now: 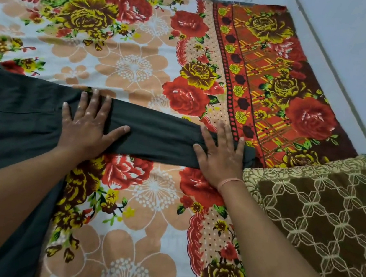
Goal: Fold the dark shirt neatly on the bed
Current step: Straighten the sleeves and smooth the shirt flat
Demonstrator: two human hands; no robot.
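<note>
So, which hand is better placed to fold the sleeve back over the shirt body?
Probably the right hand: it lies flat on the sleeve's free end, beside the brown pillow. The left hand presses near the shoulder and can anchor the dark shirt.

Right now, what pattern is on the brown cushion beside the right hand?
The brown cushion carries a cream lattice of interlocking geometric shapes, seen in the head view.
</note>
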